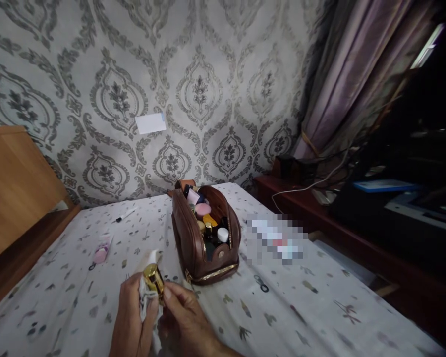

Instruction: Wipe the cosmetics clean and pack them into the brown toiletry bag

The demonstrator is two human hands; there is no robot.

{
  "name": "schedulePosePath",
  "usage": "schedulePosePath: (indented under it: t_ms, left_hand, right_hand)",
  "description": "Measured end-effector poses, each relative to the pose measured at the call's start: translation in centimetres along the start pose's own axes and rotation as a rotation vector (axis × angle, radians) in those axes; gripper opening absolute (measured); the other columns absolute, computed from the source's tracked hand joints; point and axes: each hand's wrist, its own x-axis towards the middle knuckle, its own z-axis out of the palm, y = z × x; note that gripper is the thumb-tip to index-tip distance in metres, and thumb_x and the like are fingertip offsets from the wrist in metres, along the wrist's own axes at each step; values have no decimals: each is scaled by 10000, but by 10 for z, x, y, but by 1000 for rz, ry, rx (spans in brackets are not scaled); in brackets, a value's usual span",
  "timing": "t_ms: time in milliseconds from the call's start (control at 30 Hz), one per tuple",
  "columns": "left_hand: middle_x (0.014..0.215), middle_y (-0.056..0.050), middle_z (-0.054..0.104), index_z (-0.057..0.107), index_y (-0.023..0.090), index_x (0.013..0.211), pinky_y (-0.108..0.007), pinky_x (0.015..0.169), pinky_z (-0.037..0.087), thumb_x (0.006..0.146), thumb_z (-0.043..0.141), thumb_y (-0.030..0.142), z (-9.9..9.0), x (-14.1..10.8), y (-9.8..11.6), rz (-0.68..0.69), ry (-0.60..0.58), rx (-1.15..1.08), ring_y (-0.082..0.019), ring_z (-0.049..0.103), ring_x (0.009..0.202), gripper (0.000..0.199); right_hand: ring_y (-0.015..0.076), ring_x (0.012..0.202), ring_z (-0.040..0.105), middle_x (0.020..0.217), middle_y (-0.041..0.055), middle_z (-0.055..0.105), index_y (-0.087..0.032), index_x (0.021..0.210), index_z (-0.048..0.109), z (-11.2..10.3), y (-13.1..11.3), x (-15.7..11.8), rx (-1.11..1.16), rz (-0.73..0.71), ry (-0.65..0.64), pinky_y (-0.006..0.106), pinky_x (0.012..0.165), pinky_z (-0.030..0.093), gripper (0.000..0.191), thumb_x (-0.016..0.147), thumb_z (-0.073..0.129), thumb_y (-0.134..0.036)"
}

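At the bottom of the frame, left of centre, the left hand (128, 315) is partly curled, with a white cloth (147, 297) held between its fingers and against a shiny gold cylinder (153, 278). The right hand (188, 315), beside it, is bent inward, its thumb and index finger closed on the lower right side of the cylinder, which tilts with its round end toward the upper left.

Beyond the hands, around the centre, an open brown bag (188, 238) stands on a patterned white sheet (282, 317); inside are a white cap (223, 234), a yellow item (209, 220) and a pink oval item (202, 209). A pink and white tube (102, 249) lies at the left, and farther back a slim pen-like item (126, 214). Right of the bag is a pixelated patch.

A patterned wall (198, 94) fills the top, with a white card (150, 123) at upper left of centre; a purple curtain (357, 69) hangs at upper right.
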Motion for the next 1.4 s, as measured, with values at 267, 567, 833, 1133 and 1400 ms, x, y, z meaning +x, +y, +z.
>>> schedulePosePath:
  t_ms: [267, 567, 833, 1133, 1400]
  left_hand:
    - [1233, -117, 664, 473, 220, 1311, -392, 874, 564, 925, 490, 507, 0, 23, -15, 69, -47, 28, -282, 669, 1088, 482]
    - [563, 61, 453, 492, 229, 734, -238, 497, 383, 961, 384, 461, -18, 48, -3, -18, -144, -32, -134, 472, 502, 342]
    - [576, 49, 384, 391, 222, 620, -243, 544, 341, 950, 382, 430, -18, 47, -8, -134, -230, -195, -124, 419, 558, 390]
    - [668, -1, 571, 546, 200, 754, -271, 634, 391, 1017, 309, 314, -26, 39, -10, 200, -238, 171, -142, 546, 628, 372]
    - [675, -28, 639, 576, 199, 770, -286, 598, 391, 1031, 315, 274, -19, 32, -14, 500, -215, 405, -154, 586, 630, 376]
  right_hand:
    - [79, 528, 378, 646, -32, 487, -195, 872, 766, -9, -10, -3, -241, -123, 24, 195, 471, 342, 518, 737, 698, -690]
    - [172, 743, 599, 801, 34, 702, -197, 905, 756, -13, -20, -3, -465, -276, 139, 267, 679, 453, 321, 798, 701, -495]
    - [93, 512, 453, 593, -49, 553, -187, 850, 701, -13, -28, 6, -237, -140, 232, 216, 481, 382, 376, 679, 801, -506]
    - [123, 601, 564, 687, -21, 636, -204, 835, 690, -11, -29, 2, -315, -240, 131, 266, 616, 504, 253, 720, 803, -399]
    - [149, 707, 614, 789, 8, 607, -214, 853, 724, -15, -26, -4, -556, -427, 130, 243, 621, 517, 209, 784, 757, -409]
